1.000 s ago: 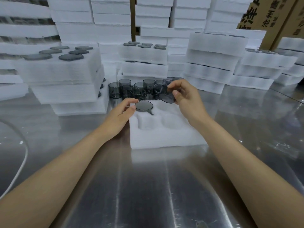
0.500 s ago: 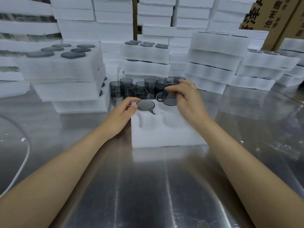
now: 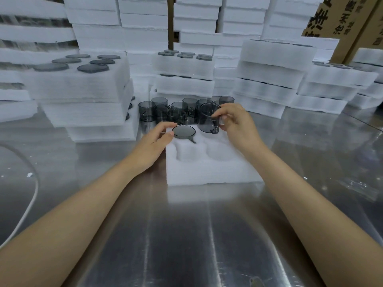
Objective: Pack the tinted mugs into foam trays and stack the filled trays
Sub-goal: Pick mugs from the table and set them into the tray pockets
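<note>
A white foam tray point(image 3: 209, 170) lies on the steel table in front of me. A grey tinted mug point(image 3: 184, 131) sits base-up in its far left pocket. My left hand point(image 3: 154, 145) touches the rim of that mug and the tray's left edge with loosely bent fingers. My right hand point(image 3: 236, 126) pinches a second tinted mug point(image 3: 207, 120) by its rim, tilted, just above the far right pocket. The two near pockets hold nothing. Several loose tinted mugs point(image 3: 165, 112) stand behind the tray.
Stacks of filled foam trays point(image 3: 83, 88) rise at the left, centre point(image 3: 184, 67) and right point(image 3: 269, 73), with more foam behind. Cardboard boxes point(image 3: 342, 21) stand at the back right. A white cable point(image 3: 31, 195) curves over the table at the left.
My right hand has turned its mug from base-toward-me to a tilted, mouth-up pose and brought it lower over the far right pocket. The left hand stayed at the seated mug.
</note>
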Demonstrator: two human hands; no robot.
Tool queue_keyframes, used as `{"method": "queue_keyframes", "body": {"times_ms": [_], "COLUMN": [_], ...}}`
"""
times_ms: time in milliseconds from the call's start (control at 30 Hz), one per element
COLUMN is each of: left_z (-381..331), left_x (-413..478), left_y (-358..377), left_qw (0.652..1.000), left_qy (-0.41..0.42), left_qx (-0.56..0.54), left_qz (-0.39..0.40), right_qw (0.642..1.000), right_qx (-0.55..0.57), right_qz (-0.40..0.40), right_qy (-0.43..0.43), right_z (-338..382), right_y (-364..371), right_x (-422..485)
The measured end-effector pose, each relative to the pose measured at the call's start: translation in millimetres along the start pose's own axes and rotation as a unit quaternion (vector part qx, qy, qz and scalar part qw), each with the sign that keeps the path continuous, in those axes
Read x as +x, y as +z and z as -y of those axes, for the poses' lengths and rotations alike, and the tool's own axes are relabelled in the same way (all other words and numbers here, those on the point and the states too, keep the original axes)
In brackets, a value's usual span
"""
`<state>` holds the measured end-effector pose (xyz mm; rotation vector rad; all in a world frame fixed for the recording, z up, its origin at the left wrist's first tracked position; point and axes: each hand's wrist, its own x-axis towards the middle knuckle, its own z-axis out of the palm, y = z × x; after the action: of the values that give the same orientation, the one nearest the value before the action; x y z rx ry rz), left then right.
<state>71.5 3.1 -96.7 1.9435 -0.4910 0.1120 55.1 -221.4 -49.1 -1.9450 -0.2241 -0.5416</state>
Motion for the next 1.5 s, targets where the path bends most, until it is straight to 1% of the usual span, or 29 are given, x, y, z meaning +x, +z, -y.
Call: {"method": "queue_keyframes", "body": {"times_ms": [33,100,167,200,300,367,467,600,733,867,933,1033,1233,1333,1500], "left_z": [-1,-1,0,0,0,0,-1,0,-1,-1,0,1,-3,-2,-3], "left_x": [0,0,1,1,1,0,1,0,0,0,0,0,-1,0,-2], "left_y": [0,1,1,1,1,0,1,0,0,0,0,0,1,1,1], "left_qw": [1.0,1.0,1.0,1.0,1.0,1.0,1.0,1.0,1.0,1.0,1.0,1.0,1.0,1.0,1.0], "left_qy": [0.0,0.001,0.001,0.002,0.001,0.002,-0.001,-0.005,-0.006,-0.006,-0.005,-0.007,-0.01,-0.011,-0.013], "left_qx": [-0.001,-0.002,-0.003,-0.003,0.001,0.004,0.01,0.018,0.016,0.018,0.018,0.016,0.017,0.017,0.017], "left_qz": [0.0,-0.003,-0.006,-0.007,-0.007,-0.006,-0.005,-0.005,-0.007,-0.007,-0.005,-0.008,-0.009,-0.01,-0.011], "right_qw": [1.0,0.999,0.996,0.995,0.999,1.0,0.998,0.996,0.993,0.991,0.987,0.97,0.911,0.893,0.879], "right_qx": [-0.004,-0.029,-0.086,-0.092,-0.033,-0.027,-0.06,-0.084,-0.114,-0.134,-0.156,-0.233,-0.375,-0.404,-0.429], "right_qz": [0.001,0.014,0.03,0.027,-0.019,-0.016,0.008,0.03,0.039,0.029,0.041,0.067,0.162,0.187,0.201], "right_qy": [0.016,0.023,0.0,-0.008,-0.003,-0.001,-0.009,0.009,0.013,0.003,0.001,0.015,0.051,0.061,0.056], "right_z": [1,2,0,-3,-2,-1,0,-1,-1,-1,-1,-2,-4,-4,-5], "right_y": [0,2,3,3,2,1,1,-1,1,0,-2,-4,-3,-1,-4], "right_x": [1,0,-1,-1,-2,-3,-2,-2,-3,-4,-4,-2,4,7,11]}}
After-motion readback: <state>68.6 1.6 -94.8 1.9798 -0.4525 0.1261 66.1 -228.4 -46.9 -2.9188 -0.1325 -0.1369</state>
